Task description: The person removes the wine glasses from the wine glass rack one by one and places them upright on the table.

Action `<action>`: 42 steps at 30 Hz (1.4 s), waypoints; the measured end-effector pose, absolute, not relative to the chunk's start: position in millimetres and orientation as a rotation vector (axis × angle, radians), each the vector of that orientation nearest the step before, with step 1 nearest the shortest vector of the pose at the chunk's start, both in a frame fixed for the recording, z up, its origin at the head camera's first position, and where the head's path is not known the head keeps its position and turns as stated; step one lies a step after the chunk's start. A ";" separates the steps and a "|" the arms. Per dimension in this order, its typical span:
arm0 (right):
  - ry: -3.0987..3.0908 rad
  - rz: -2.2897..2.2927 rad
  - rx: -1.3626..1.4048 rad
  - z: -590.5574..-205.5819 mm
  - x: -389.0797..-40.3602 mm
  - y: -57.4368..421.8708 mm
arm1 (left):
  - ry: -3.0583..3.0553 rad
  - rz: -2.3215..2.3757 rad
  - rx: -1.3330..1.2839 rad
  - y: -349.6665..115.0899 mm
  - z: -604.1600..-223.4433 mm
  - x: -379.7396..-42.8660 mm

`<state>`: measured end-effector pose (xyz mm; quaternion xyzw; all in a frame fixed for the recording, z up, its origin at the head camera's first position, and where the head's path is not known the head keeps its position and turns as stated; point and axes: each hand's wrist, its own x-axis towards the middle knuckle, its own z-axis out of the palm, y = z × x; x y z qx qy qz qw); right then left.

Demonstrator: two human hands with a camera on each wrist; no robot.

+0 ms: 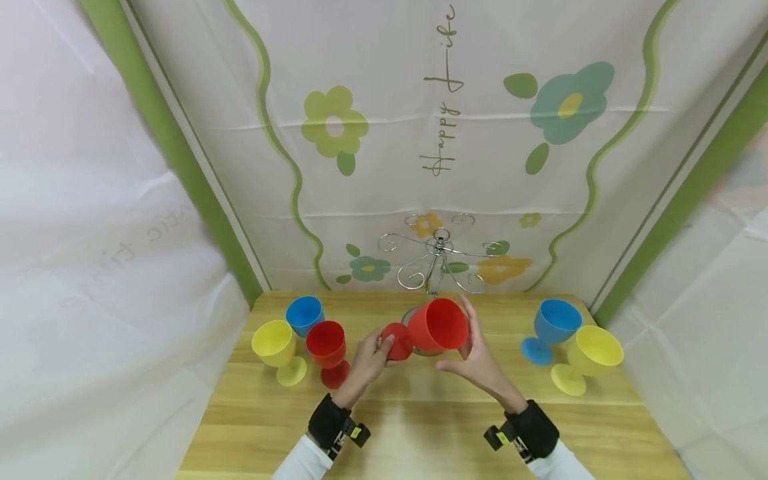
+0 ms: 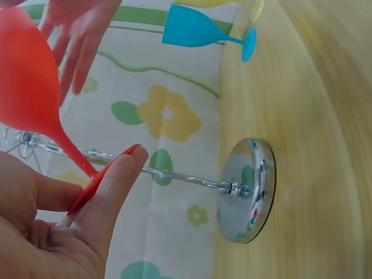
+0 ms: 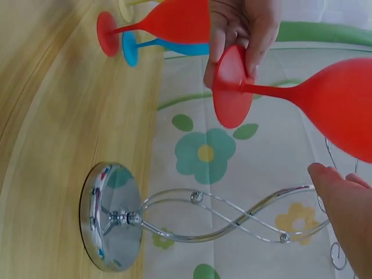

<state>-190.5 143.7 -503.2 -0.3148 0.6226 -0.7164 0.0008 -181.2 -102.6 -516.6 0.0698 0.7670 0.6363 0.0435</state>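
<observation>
A red plastic goblet [image 1: 427,328] is held up over the table, tilted, its mouth toward the right hand. My left hand [image 1: 367,363] pinches the edge of its round foot between thumb and fingers, clearly seen in the left wrist view. My right hand [image 1: 483,367] is beside the bowl [image 3: 343,110], thumb and fingers spread around its open side without curling onto it. Behind the goblet stands a chrome rack [image 1: 440,248] with curled wire arms, a twisted stem and a round shiny base [image 3: 116,218] on the table.
On the left of the wooden table [image 1: 396,427] stand a yellow goblet [image 1: 273,343], a blue goblet [image 1: 305,315] and another red goblet [image 1: 326,345]. To the right are another blue goblet [image 1: 555,323] and yellow goblet [image 1: 594,351]. Flowered cloth [image 1: 384,187] hangs behind and at both sides.
</observation>
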 end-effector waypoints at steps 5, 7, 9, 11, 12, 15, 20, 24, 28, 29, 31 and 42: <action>1.981 -2.251 -0.992 -501.1 -189.9 137.4 | 2.241 1.935 0.138 -100.0 -521.3 -180.6; 2.012 -2.252 -0.975 -500.6 -189.5 135.7 | 2.210 1.934 0.117 -98.9 -522.6 -180.1; 2.041 -2.262 -0.968 -500.1 -189.6 134.4 | 2.183 1.940 0.109 -98.1 -523.2 -179.4; 2.057 -2.273 -0.961 -498.5 -189.5 133.4 | 2.154 1.947 0.089 -97.3 -522.6 -178.7; 2.063 -2.277 -0.957 -497.6 -189.4 133.0 | 2.140 1.952 0.080 -97.0 -522.3 -178.4; 2.084 -2.288 -0.959 -492.7 -190.6 131.7 | 2.130 1.950 0.075 -96.7 -519.1 -180.6; 2.119 -2.272 -0.924 -489.9 -189.4 132.7 | 2.100 1.957 0.088 -96.4 -520.7 -183.2; 2.132 -2.278 -0.865 -493.3 -185.7 136.2 | 2.044 1.936 0.091 -96.1 -521.8 -180.7; 2.164 -2.309 -0.769 -496.3 -184.1 139.3 | 2.032 1.927 0.110 -95.9 -519.2 -178.4; 2.180 -2.318 -0.750 -497.1 -184.1 140.3 | 2.042 1.929 0.119 -95.9 -518.5 -177.7; 2.212 -2.335 -0.698 -498.0 -184.8 142.6 | 2.059 1.942 0.135 -96.6 -517.1 -177.3; 2.441 -2.276 -0.177 -512.8 -187.8 179.2 | 2.435 1.767 0.293 -108.0 -518.5 -172.2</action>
